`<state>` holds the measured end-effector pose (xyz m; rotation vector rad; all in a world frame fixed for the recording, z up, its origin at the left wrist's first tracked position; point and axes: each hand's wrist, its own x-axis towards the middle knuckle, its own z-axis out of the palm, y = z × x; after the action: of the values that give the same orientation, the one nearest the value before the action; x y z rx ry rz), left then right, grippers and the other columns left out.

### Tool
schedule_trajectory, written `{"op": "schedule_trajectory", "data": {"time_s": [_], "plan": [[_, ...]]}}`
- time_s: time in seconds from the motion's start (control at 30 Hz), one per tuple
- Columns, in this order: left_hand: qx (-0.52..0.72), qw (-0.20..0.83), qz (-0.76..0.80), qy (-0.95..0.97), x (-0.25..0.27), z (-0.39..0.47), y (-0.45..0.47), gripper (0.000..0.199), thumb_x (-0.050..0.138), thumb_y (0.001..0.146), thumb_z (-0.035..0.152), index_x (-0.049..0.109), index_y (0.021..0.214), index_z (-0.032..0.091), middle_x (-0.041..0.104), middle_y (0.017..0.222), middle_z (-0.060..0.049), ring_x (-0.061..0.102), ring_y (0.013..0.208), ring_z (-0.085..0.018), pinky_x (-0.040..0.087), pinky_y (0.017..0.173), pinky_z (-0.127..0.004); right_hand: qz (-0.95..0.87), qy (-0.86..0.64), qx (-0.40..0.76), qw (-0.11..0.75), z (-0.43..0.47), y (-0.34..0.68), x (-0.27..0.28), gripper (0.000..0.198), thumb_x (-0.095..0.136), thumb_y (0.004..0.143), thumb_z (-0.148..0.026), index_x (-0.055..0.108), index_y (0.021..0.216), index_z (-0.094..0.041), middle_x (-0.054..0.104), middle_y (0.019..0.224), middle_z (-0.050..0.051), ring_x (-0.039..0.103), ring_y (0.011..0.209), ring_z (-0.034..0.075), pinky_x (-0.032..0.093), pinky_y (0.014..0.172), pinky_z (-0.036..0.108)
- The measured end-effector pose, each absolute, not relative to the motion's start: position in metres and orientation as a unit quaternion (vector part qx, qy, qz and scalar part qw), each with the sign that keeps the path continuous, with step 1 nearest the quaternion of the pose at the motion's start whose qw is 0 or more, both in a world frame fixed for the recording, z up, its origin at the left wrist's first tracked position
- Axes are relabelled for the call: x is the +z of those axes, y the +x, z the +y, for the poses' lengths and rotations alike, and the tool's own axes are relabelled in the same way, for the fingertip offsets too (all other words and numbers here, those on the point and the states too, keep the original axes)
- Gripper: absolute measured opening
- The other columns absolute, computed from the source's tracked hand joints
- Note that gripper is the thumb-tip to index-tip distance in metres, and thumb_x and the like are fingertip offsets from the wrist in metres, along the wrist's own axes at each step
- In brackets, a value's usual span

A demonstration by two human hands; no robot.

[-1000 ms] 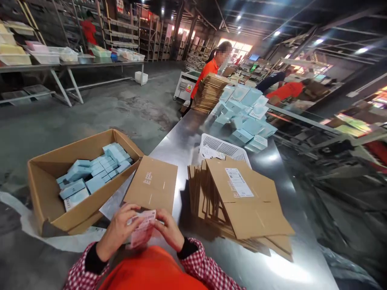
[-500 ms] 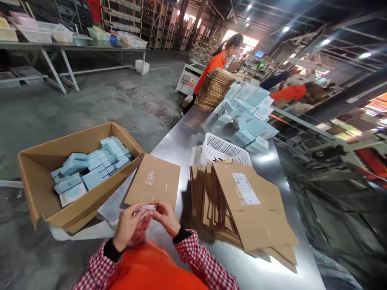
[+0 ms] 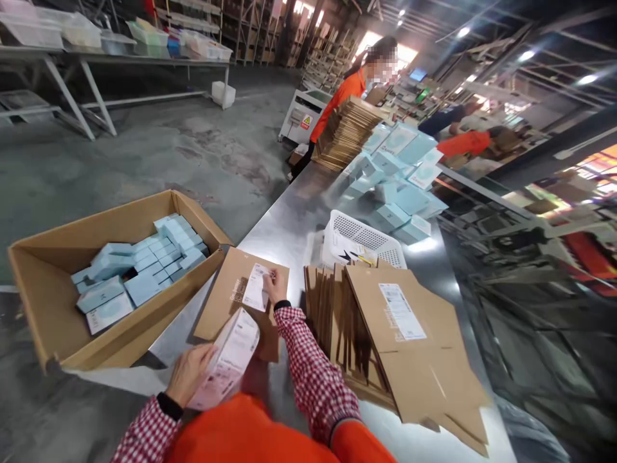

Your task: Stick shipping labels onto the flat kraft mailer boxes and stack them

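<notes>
Two hands that were pinched together on one strip of labels close to the body half a second ago are now apart. At 6 o'clock, nearest the camera, the left hand (image 3: 189, 372) grips the sheet of shipping labels (image 3: 226, 360), fingers curled under its lower edge, the sheet tilted up toward the viewer. Just beyond it at 12 o'clock, the right hand (image 3: 276, 287) has reached forward, and its fingertips (image 3: 271, 278) press a single peeled label (image 3: 255, 287) flat on the folded cardboard mailer (image 3: 231, 296) lying on the steel table (image 3: 289, 225). So one label has come off the sheet and sits on the mailer. At 9 o'clock an open carton (image 3: 43, 302) holds pale blue boxes (image 3: 139, 263). At 3 o'clock a stack of flat mailers (image 3: 385, 334) fans out, its top one already labelled. Farther off at 1 o'clock stand a white basket (image 3: 361, 238), more blue boxes and a co-worker in orange (image 3: 344, 93).
</notes>
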<state>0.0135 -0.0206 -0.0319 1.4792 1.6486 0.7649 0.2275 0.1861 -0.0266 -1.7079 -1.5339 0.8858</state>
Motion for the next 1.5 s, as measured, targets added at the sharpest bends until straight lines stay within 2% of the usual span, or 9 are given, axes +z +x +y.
{"op": "schedule_trajectory", "data": {"time_s": [0.27,0.4,0.6,0.7,0.8,0.97,1.13,1.3,1.5], "plan": [[0.309,0.278,0.594,0.689,-0.076,-0.021,0.016,0.031,0.046,0.089,0.024,0.073,0.075,0.020,0.057,0.132,-0.013,0.050,0.126,-0.029,0.047,0.099,-0.049,-0.649,-0.643,0.324,0.247,0.210,0.224,-0.049,0.050,0.062,0.067,-0.021,0.050,0.115,-0.014,0.058,0.113,0.014,0.056,0.104,0.027,0.046,0.091,0.044],[0.292,0.279,0.598,0.692,-0.084,-0.023,0.017,0.035,0.042,0.089,0.020,0.073,0.073,0.017,0.054,0.136,-0.014,0.047,0.128,-0.030,0.045,0.101,-0.049,-0.681,-0.689,0.200,0.150,0.198,0.215,-0.042,0.076,0.066,0.072,-0.031,0.035,0.138,-0.010,0.031,0.145,0.023,0.037,0.128,0.036,0.033,0.104,0.050],[0.290,0.275,0.595,0.697,-0.084,-0.022,0.011,0.035,0.041,0.088,0.018,0.072,0.072,0.018,0.058,0.131,-0.014,0.051,0.126,-0.029,0.047,0.100,-0.046,-0.763,-0.628,0.144,0.048,0.176,0.193,-0.046,0.053,0.044,0.092,-0.042,0.038,0.141,-0.022,0.030,0.151,0.011,0.018,0.141,0.030,0.008,0.112,0.054],[0.299,0.278,0.611,0.678,-0.079,-0.016,0.005,0.032,0.042,0.088,0.024,0.073,0.080,0.018,0.059,0.131,-0.014,0.054,0.122,-0.030,0.048,0.099,-0.048,-0.636,-0.746,0.181,0.079,0.174,0.213,-0.044,0.058,0.043,0.091,-0.039,0.035,0.142,-0.012,0.026,0.151,0.019,0.016,0.140,0.033,0.009,0.111,0.057],[0.312,0.276,0.632,0.654,-0.078,-0.009,-0.002,0.037,0.039,0.088,0.030,0.072,0.079,0.014,0.048,0.139,-0.019,0.047,0.127,-0.036,0.042,0.102,-0.056,-0.498,-0.835,0.198,0.124,0.159,0.241,-0.036,0.055,0.041,0.088,-0.028,0.040,0.134,0.001,0.039,0.138,0.031,0.035,0.130,0.038,0.026,0.104,0.056],[0.342,0.361,0.626,0.601,-0.094,-0.003,-0.016,0.040,0.045,0.081,0.047,0.071,0.078,0.016,0.050,0.138,-0.016,0.044,0.130,-0.037,0.039,0.105,-0.054,-0.475,-0.833,0.225,0.169,0.116,0.248,-0.023,0.042,0.048,0.077,-0.019,0.055,0.118,-0.013,0.063,0.108,0.017,0.059,0.103,0.027,0.045,0.090,0.038],[0.355,0.383,0.644,0.559,-0.091,0.001,-0.027,0.059,0.046,0.072,0.067,0.072,0.079,0.015,0.063,0.119,-0.020,0.060,0.112,-0.037,0.048,0.096,-0.053,-0.518,-0.752,0.269,0.307,0.101,0.246,0.027,0.062,0.049,0.068,-0.011,0.047,0.130,-0.013,0.060,0.121,0.013,0.057,0.111,0.024,0.045,0.097,0.036],[0.345,0.430,0.527,0.647,-0.006,-0.005,-0.011,0.041,0.043,0.086,0.047,0.072,0.093,0.019,0.071,0.109,-0.010,0.066,0.104,-0.024,0.053,0.093,-0.037,-0.576,-0.654,0.216,0.439,0.071,0.341,0.136,0.062,0.050,0.071,-0.019,0.047,0.133,-0.016,0.051,0.136,0.011,0.047,0.126,0.025,0.038,0.107,0.042],[0.410,0.336,0.471,0.705,0.107,-0.017,0.022,0.028,0.049,0.088,0.033,0.072,0.085,0.019,0.074,0.091,-0.008,0.070,0.085,-0.020,0.056,0.076,-0.024,-0.443,-0.774,0.212,0.401,0.043,0.548,0.211,0.060,0.059,0.069,-0.031,0.054,0.125,-0.011,0.063,0.114,0.019,0.061,0.103,0.031,0.049,0.088,0.049]]}}
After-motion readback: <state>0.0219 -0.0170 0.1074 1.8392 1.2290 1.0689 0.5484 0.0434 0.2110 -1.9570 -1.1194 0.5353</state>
